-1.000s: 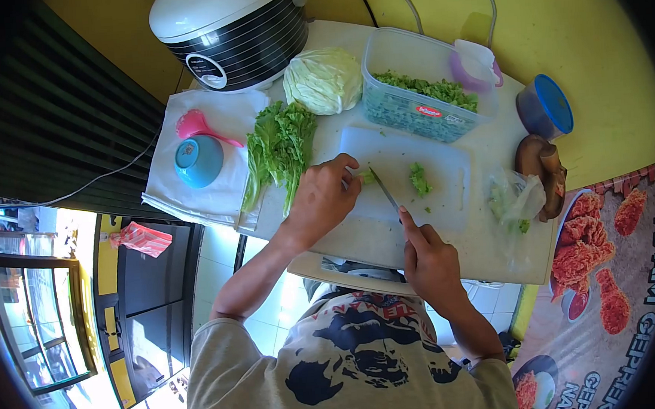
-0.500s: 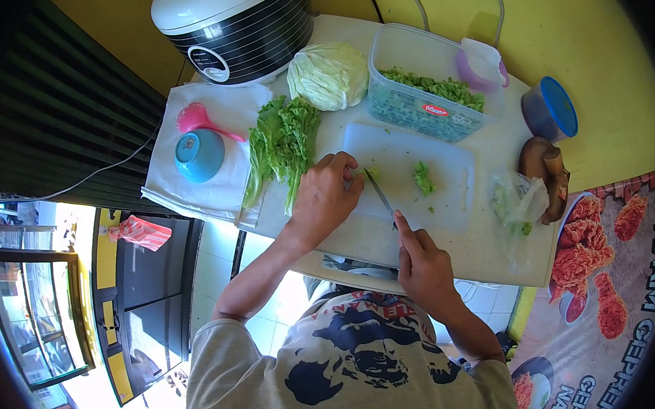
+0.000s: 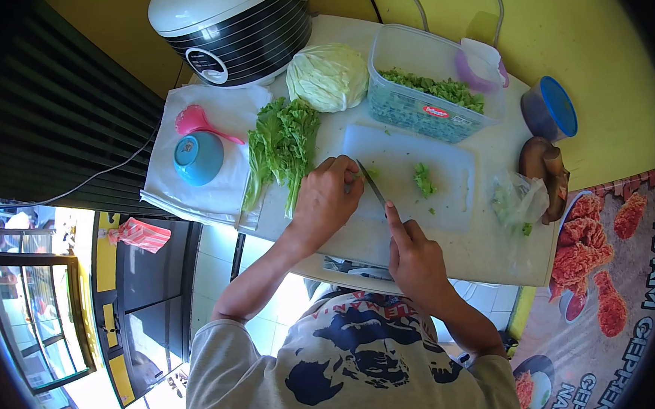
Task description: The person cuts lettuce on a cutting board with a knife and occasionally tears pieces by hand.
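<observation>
Your right hand (image 3: 417, 259) clamps its fingers on the knife (image 3: 376, 191); your left hand's (image 3: 329, 198) fingers curl beside it, grip unclear.

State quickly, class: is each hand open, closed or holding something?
Left hand: fingers curled; whether they grip anything cannot be told.
Right hand: closed, holding the knife.

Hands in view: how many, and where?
2. The left hand is over the left end of the cutting board, fingers curled beside the knife. The right hand is nearer the body, holding that knife.
</observation>
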A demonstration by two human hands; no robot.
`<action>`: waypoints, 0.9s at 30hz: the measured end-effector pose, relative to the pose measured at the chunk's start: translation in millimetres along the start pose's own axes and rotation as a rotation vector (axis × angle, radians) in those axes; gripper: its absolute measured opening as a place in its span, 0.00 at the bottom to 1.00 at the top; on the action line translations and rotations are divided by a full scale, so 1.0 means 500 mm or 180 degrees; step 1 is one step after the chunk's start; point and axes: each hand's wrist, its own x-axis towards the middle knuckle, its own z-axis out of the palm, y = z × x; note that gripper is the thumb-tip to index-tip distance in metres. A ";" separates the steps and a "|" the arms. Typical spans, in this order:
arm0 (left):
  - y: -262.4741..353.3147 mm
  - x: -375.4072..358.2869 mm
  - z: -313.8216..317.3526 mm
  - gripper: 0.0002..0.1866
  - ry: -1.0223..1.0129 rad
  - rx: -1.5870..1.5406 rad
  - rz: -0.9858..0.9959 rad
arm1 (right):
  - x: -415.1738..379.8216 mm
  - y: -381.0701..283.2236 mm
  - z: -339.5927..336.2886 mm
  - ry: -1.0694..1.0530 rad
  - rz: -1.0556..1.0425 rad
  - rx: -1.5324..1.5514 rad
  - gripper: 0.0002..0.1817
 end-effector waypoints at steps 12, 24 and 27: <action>-0.012 -0.017 -0.003 0.05 0.0076 0.0563 0.0248 | -0.054 0.029 -0.026 -0.0165 -0.0055 0.0251 0.36; 0.011 0.016 0.000 0.05 -0.0431 0.0366 0.0589 | -0.025 0.082 -0.012 0.0507 0.0084 0.0418 0.33; 0.010 0.022 0.008 0.07 -0.0383 0.0613 0.0689 | -0.025 0.085 -0.013 0.0475 0.0118 0.0430 0.33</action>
